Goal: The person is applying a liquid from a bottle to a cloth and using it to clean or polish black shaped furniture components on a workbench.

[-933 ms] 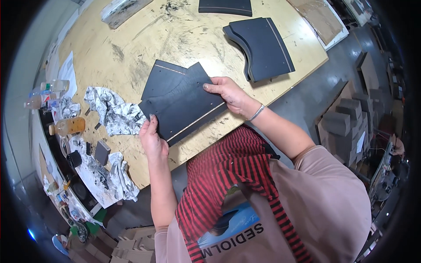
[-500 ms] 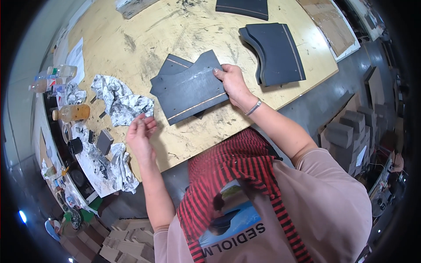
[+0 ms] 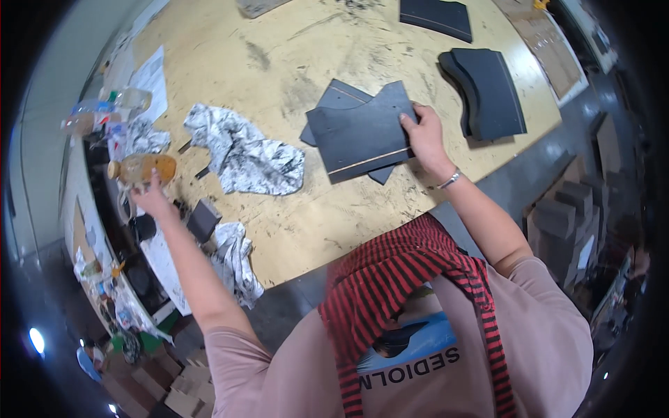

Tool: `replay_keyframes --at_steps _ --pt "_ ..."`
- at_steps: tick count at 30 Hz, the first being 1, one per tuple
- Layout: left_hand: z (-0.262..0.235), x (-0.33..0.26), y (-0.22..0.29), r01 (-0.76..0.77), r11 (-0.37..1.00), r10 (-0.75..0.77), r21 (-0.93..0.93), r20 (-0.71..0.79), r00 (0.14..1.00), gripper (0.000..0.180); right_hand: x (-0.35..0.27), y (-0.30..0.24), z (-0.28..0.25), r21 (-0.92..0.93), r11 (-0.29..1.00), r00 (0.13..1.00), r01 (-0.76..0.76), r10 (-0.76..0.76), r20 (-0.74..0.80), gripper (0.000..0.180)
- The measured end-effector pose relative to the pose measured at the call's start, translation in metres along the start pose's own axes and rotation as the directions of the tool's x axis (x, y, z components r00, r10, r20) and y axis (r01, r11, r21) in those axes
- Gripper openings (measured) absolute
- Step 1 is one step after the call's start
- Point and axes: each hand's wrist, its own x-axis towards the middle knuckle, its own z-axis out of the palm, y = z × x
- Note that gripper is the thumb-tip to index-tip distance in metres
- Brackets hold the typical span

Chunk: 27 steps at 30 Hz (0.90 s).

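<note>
A smudged, pale-yellow wooden table (image 3: 306,237) spread before a worker (image 3: 300,383). Near its edge, a flat black panel (image 3: 359,139) with a curved notch overlapped a second black panel (image 3: 341,91). A crumpled, black-stained white cloth (image 3: 247,157) lay to the left, beyond it a clear bottle of amber liquid (image 3: 139,168). The right hand (image 3: 426,136) clamped the first panel's right side; the left hand (image 3: 154,200) was at the bottle, its grip unclear.

Can see dark block caps (image 3: 411,368) on brownish T-shirt (image 3: 536,334) — upside down, nr blue pic (image 3: 421,339), partly behind striped strap (image 3: 348,383).
</note>
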Motion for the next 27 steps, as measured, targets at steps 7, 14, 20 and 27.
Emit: replay_keyframes --at_steps 7,14,20,27 --pt "0.003 0.067 -0.038 -0.011 0.996 0.016 -0.085 0.055 0.998 0.070 -0.010 -0.005 0.009 -0.208 0.972 0.990 0.113 -0.127 -0.054 0.042" --pt "0.027 0.008 0.040 -0.085 0.992 0.067 0.089 0.188 0.980 0.074 -0.022 -0.015 0.003 -0.389 0.858 0.936 0.335 -0.349 0.035 0.060" --pt "0.057 -0.087 0.100 -0.571 0.786 0.326 0.237 0.626 0.708 0.080 -0.018 -0.037 0.018 -0.366 0.654 0.741 0.662 -0.497 0.452 0.097" --pt "0.091 -0.176 0.118 -0.851 0.441 0.293 0.286 0.850 0.438 0.072 -0.009 -0.036 0.025 -0.306 0.612 0.620 0.729 -0.402 0.674 0.112"
